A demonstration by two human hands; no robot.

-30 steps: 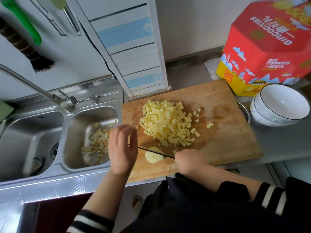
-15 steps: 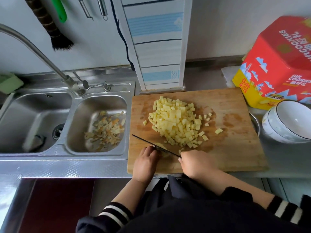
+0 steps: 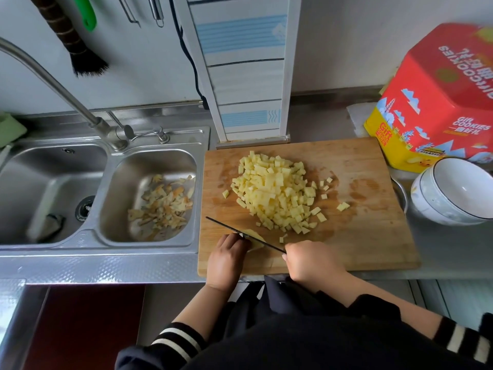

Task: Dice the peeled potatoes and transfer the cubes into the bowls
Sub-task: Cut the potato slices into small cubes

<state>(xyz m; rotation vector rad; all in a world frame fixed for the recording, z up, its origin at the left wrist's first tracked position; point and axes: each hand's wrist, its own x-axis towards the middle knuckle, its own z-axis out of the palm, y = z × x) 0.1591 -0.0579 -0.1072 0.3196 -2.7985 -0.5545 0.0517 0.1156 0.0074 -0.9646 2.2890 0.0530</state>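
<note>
A heap of pale yellow potato cubes [image 3: 274, 193] lies in the middle of the wooden cutting board [image 3: 373, 236]. At the board's near edge my left hand [image 3: 226, 259] holds down a peeled potato piece [image 3: 254, 239], fingers curled over it. My right hand [image 3: 310, 263] grips the handle of a knife [image 3: 226, 227]; the thin dark blade runs leftward across the potato piece, its edge on the piece beside my left fingertips. Stacked white bowls [image 3: 453, 193] stand right of the board, empty on top.
A double steel sink [image 3: 80, 236] sits left of the board; its right basin holds potato peels [image 3: 162, 204]. A tap [image 3: 66, 94] arches over it. A red and yellow cookie tin [image 3: 440, 102] stands at the back right. A metal bowl rim [image 3: 401, 193] shows beside the board.
My left hand came down from a raised spot left of the board onto the potato piece. The knife now lies across that piece. The camera view has shifted.
</note>
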